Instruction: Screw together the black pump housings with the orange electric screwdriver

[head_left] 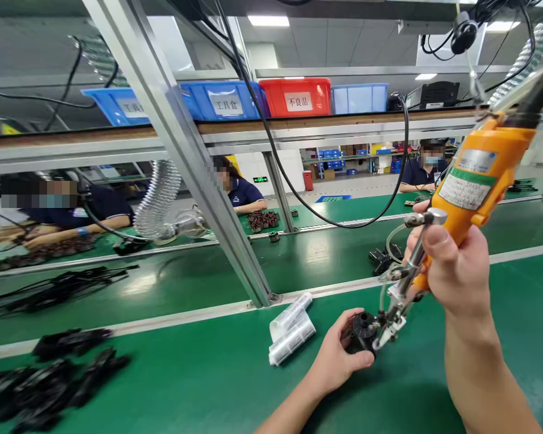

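My right hand (452,265) is closed around an orange electric screwdriver (475,175) that hangs on a cable from above. Its metal tip and feeder nose (391,319) press down onto a small round black part (363,330). My left hand (337,355) cups that black part on the green bench mat (208,386), fingers curled round its near side. A thin clear tube runs along the screwdriver's shaft.
Clear plastic packets (292,331) lie just left of my left hand. Black parts (49,374) are piled at the near left. A slanted aluminium post (199,175) stands ahead. Beyond the green conveyor belt (326,253) other people work. Blue and red bins (294,96) sit on the shelf.
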### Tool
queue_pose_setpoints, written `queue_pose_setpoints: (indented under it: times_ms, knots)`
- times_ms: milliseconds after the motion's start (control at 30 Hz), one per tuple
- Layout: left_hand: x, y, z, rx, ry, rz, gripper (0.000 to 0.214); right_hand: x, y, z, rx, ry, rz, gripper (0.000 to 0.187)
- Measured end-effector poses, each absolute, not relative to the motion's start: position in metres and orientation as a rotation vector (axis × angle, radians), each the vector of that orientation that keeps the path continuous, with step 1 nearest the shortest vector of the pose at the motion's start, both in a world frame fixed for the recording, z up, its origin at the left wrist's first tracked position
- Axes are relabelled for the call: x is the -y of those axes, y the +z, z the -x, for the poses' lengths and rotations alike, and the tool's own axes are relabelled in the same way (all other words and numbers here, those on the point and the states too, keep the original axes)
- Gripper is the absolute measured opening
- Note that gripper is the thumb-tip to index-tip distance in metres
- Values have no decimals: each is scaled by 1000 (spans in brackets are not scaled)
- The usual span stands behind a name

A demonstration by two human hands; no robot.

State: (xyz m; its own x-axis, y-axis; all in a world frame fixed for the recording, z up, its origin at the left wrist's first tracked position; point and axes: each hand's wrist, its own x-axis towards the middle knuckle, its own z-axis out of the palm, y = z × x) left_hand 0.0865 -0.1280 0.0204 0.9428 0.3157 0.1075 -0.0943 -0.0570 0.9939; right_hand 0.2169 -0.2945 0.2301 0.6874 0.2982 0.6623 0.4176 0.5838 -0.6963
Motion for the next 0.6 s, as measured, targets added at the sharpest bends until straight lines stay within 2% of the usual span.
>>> queue_pose_setpoints:
  times_ms: [100, 267, 600]
  knots:
    - [131, 22, -88, -162, 350, -1576, 91, 275, 225, -204, 834, -26, 837, 53]
    - [135, 31, -88, -121, 368, -1592, 73, 239, 215, -193, 865, 41, 861, 55]
    - [134, 32, -88, -118, 387, -1620, 74, 229, 206, -193, 906, 106, 944, 53]
